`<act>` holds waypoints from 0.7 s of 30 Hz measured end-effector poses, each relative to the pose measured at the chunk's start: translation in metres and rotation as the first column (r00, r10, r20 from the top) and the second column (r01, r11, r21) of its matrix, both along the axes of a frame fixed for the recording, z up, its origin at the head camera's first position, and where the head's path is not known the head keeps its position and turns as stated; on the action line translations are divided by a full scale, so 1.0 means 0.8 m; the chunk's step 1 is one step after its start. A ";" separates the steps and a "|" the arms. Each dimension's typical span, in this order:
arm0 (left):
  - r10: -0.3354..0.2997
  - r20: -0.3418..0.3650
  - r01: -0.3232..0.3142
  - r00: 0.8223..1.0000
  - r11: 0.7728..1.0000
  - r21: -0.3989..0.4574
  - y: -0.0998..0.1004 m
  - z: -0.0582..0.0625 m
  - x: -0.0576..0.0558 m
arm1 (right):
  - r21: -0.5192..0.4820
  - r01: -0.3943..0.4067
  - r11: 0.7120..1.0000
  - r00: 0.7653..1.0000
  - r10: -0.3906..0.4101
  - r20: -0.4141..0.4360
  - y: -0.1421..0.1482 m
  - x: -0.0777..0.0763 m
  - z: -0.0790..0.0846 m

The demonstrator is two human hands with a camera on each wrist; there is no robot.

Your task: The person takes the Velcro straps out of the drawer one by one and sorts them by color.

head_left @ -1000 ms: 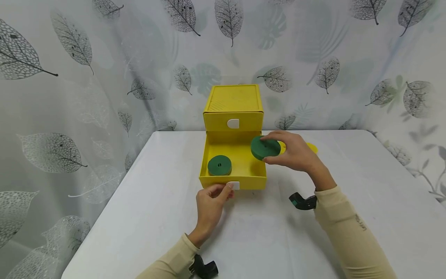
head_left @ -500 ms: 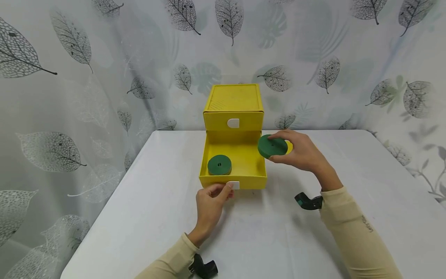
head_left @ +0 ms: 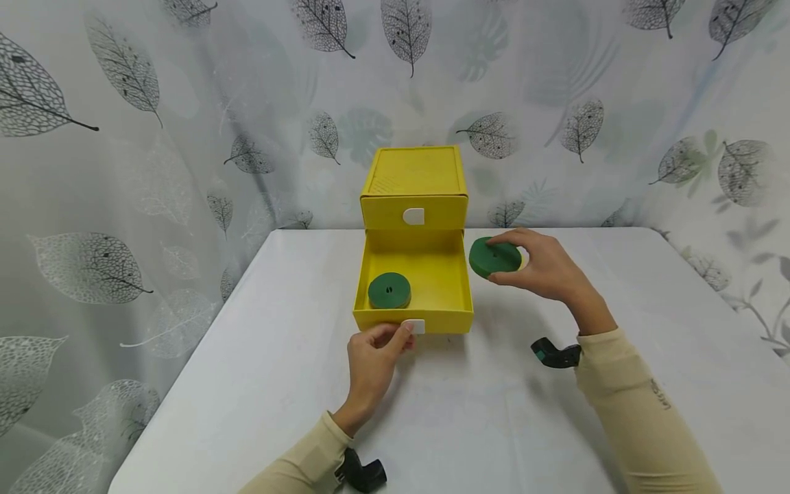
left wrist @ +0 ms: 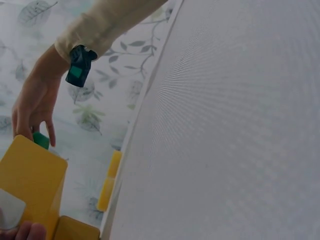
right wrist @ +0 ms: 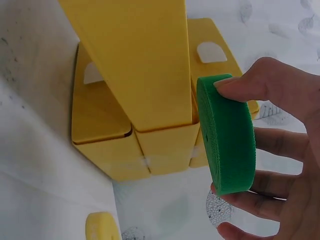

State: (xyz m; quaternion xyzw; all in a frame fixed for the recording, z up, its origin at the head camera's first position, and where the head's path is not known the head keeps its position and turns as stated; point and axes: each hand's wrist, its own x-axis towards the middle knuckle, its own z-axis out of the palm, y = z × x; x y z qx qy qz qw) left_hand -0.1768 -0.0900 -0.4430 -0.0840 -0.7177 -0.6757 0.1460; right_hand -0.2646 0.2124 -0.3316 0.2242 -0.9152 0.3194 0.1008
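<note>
My right hand point(head_left: 543, 267) pinches a roll of green fabric-like tape point(head_left: 494, 257) between thumb and fingers, just right of the pulled-out yellow drawer point(head_left: 432, 320). In the right wrist view, the tightly wound green roll point(right wrist: 235, 140) stands on edge against the fingers. Another green tape roll point(head_left: 389, 289) lies flat in the drawer's front left. With thumb and curled fingers, my left hand point(head_left: 373, 367) holds the drawer front at its white tab point(head_left: 416, 326); the left wrist view catches only its fingertips at the bottom edge.
The yellow drawer unit point(head_left: 413, 171) stands by the back edge of the white table point(head_left: 469, 412). Above and below the pulled-out drawer are other drawer fronts with white tabs. A small yellow round thing point(right wrist: 101, 226) lies right of the unit. A leaf-patterned curtain point(head_left: 247, 103) hangs behind.
My right hand has carried the green tape roll to the right, from over the drawer's right edge to outside it. The left hand stays at the drawer front.
</note>
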 end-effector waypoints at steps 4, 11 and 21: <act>0.000 0.003 0.000 1.000 1.000 -0.003 -0.002 -0.001 -0.001 | 0.013 0.012 1.000 1.000 -0.012 0.018 0.003 -0.003 -0.003; -0.003 -0.002 0.003 1.000 1.000 -0.012 -0.001 0.000 -0.001 | 0.031 0.034 0.999 0.998 -0.036 0.059 0.012 -0.008 -0.010; -0.002 0.007 0.002 1.000 1.000 -0.016 -0.001 0.000 -0.001 | 0.048 0.070 0.996 0.986 -0.077 0.147 0.021 -0.019 -0.021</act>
